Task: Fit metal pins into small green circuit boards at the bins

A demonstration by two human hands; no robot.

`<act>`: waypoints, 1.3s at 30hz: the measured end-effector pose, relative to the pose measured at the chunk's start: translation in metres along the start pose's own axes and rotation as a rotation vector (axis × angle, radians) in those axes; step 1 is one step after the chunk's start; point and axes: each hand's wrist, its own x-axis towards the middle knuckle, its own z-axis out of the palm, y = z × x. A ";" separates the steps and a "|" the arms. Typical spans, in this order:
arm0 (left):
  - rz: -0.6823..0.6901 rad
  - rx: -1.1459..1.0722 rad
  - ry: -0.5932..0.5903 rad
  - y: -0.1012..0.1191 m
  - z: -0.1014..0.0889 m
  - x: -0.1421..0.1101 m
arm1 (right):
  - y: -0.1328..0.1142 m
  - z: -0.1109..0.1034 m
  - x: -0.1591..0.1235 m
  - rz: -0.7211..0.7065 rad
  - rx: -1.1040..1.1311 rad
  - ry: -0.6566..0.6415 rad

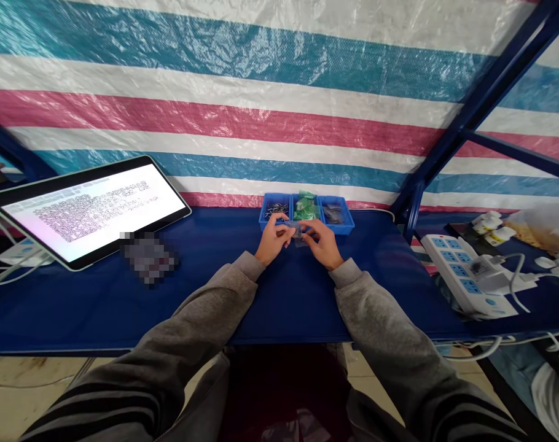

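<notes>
My left hand (pixel 273 238) and my right hand (pixel 323 243) meet over the blue table (pixel 99 301), just in front of three small blue bins. Both pinch a small clear plastic bag (pixel 297 231) between their fingertips, one at each end. Whatever is inside the bag is too small to make out. The left bin (pixel 274 209) holds dark metal parts, the middle bin (pixel 306 207) holds green pieces, and the right bin (pixel 335 213) holds dark items. Grey sleeves cover both my forearms.
A tilted tablet (pixel 83 207) with a lit text screen stands at the left, a blurred patch beside it. A white power strip (pixel 464 272) with cables, white plugs (pixel 491 226) and a blue steel frame post (pixel 468 116) are at the right. A striped tarp hangs behind.
</notes>
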 end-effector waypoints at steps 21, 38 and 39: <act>0.007 0.109 -0.008 0.002 -0.010 -0.002 | 0.003 0.000 -0.001 -0.060 0.057 0.017; 0.063 0.132 0.013 0.003 -0.019 0.009 | 0.007 0.006 0.012 -0.186 -0.186 0.135; 0.077 0.162 0.017 0.003 -0.020 0.008 | 0.006 0.006 0.010 -0.153 -0.151 0.129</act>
